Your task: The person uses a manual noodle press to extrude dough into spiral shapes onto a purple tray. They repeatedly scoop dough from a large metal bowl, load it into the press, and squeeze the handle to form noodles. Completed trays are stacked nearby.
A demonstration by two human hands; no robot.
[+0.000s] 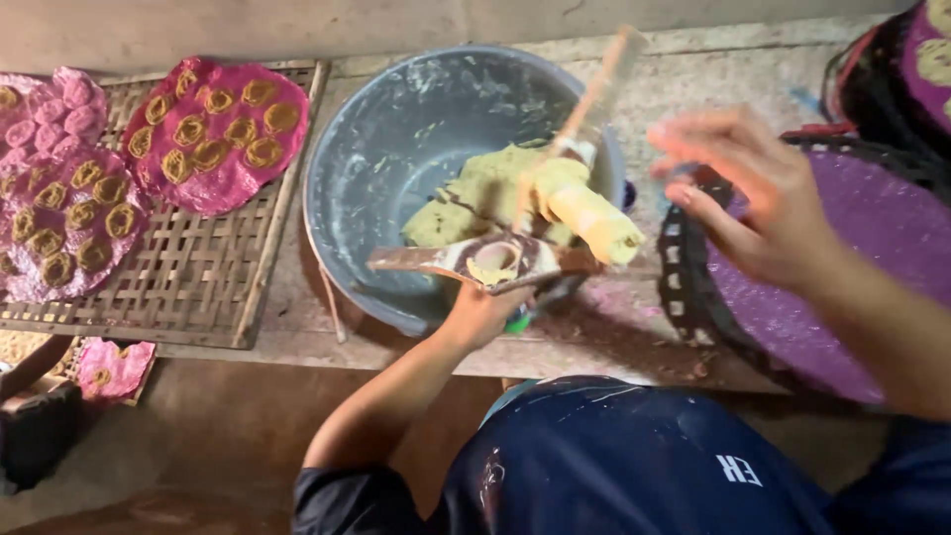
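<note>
Below the grey basin (396,149), the left hand (482,312) grips a wooden press mould (490,260) smeared with yellow dough (475,198); the right hand (753,193) hovers open beside it. Left of the basin, pink sheets (213,134) already carry dough coils; dough remains.

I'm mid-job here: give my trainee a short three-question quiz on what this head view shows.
1. True or false: the basin holds yellow-green dough.
2. Which hand grips the wooden press: A) left hand, B) right hand?
3. What do the pink sheets lie on?

Key:
1. True.
2. A; the right hand hovers open above the purple round tray.
3. A woven bamboo mat, each sheet dotted with yellowish swirls.
</note>
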